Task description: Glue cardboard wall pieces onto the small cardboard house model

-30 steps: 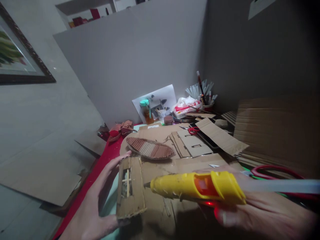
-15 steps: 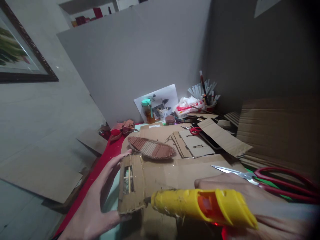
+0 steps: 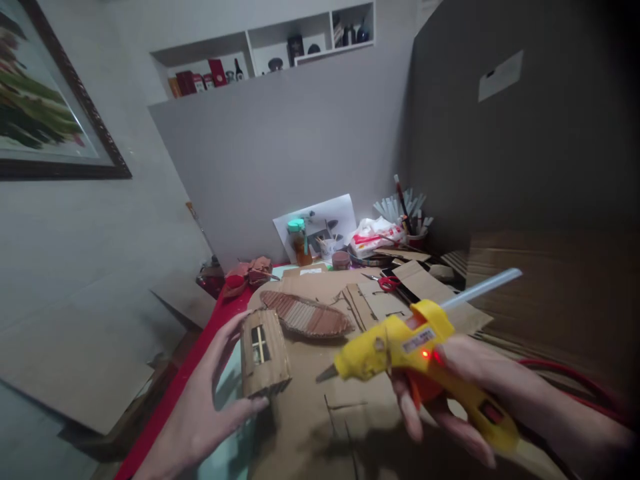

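Note:
Between the thumb and fingers of my left hand [image 3: 200, 393] is a small cardboard house-like box [image 3: 275, 360] with a window cut-out crossed by thin sticks. My right hand [image 3: 450, 393] grips a yellow hot glue gun [image 3: 395, 347] by its handle. A red light glows on the gun's side, and a clear glue stick [image 3: 483, 288] sticks out of its back. Its dark nozzle points left and down, apart from the box. Just behind the box lies a cardboard boat hull [image 3: 307, 313] with reddish-brown and pale striped planking.
Cut cardboard pieces and small red-handled scissors [image 3: 389, 283] lie farther back. A teal-lidded bottle [image 3: 300, 243], a tissue pack [image 3: 375, 235] and a cup of white sticks [image 3: 415, 233] stand by the grey partition. Larger red scissor handles [image 3: 565, 373] show behind my right forearm.
The glue gun has drawn away from the box's right edge and turned, so its side now shows. My left hand has tilted the box. The camera view has tipped upward.

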`<state>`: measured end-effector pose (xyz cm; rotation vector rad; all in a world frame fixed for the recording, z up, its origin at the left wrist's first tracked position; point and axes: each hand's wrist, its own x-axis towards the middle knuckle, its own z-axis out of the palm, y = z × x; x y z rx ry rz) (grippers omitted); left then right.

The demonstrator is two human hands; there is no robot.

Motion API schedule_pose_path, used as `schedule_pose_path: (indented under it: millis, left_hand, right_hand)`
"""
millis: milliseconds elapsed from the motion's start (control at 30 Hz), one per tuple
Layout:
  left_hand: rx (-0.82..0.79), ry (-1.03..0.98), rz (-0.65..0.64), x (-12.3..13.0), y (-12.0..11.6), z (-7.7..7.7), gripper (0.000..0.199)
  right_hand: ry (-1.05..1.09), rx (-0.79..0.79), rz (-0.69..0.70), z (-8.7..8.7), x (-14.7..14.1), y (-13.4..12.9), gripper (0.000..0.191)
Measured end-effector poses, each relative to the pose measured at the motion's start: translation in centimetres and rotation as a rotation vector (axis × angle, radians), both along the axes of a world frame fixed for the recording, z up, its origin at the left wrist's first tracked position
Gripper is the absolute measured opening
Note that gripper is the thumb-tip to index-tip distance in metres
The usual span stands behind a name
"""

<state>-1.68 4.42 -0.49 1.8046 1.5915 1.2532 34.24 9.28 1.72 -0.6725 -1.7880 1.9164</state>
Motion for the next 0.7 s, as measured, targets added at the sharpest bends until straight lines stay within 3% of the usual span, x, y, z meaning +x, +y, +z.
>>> schedule_pose_path:
  millis: [267, 400, 567, 700]
  left_hand:
    - [0.012, -0.05, 0.075, -0.3, 0.6, 0.2, 0.085]
    - [0.007, -0.141, 0.073, -0.1, 0.6, 0.9, 0.082]
    - [-0.02, -0.334, 0.06, 0.5, 0.7, 1.6, 0.075]
    - [-0.058, -0.502, 0.05, 0.6, 0.8, 1.6, 0.072]
  right_hand:
    - [0.056, -0.176, -0.089, -3.9, 1.1, 2.1, 0.058]
    - [0.01, -0.222, -0.135, -4.1, 1.5, 1.7, 0.06]
    - [-0.13, -0.283, -0.345, -4.7, 2.2, 0.2, 0.074]
    - [-0.124, -0.315, -0.329, -5.6, 2.9, 0.5, 0.07]
